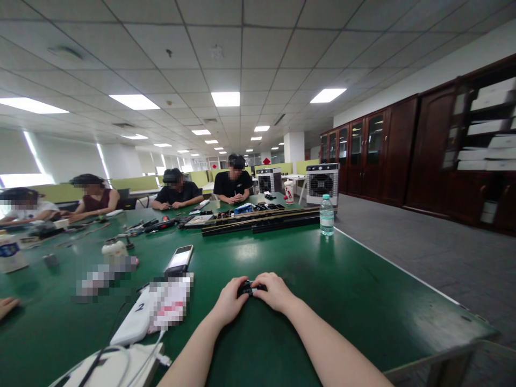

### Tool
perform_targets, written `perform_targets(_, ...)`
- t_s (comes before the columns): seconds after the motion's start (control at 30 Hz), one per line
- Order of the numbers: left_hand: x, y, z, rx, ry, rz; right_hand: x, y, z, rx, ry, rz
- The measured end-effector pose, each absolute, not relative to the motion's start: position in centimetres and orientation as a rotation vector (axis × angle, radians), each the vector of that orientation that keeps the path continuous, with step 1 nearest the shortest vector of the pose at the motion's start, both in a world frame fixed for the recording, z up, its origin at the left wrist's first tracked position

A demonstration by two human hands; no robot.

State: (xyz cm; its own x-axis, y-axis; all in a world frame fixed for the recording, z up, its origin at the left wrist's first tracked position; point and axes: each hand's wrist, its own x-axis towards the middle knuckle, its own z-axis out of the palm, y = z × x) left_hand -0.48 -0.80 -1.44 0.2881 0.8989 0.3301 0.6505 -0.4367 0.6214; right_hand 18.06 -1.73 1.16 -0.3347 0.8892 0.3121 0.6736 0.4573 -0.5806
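My left hand (230,300) and my right hand (274,292) meet over the green table (342,290) near its front edge. Both are closed on a small black object (249,289) pinched between their fingers; most of it is hidden, so I cannot make out what it is. A smartphone (180,258) lies face up a little to the left of my hands. A white power bank (135,328) marked with a number lies by my left forearm, with cables running from it.
A water bottle (327,215) stands at the table's right edge. Long black rails (262,220) and small tools lie across the middle. Several people sit at the far and left sides. Two fan units (322,184) stand beyond the table, dark wooden cabinets (403,156) along the right wall.
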Motion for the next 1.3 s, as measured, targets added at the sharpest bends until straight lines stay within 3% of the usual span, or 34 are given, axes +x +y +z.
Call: perform_targets(1.3,-0.6,-0.6,-1.9,2.146,1.42,0.943,18.7,-1.9,1.3,-1.279,-1.982,0.606)
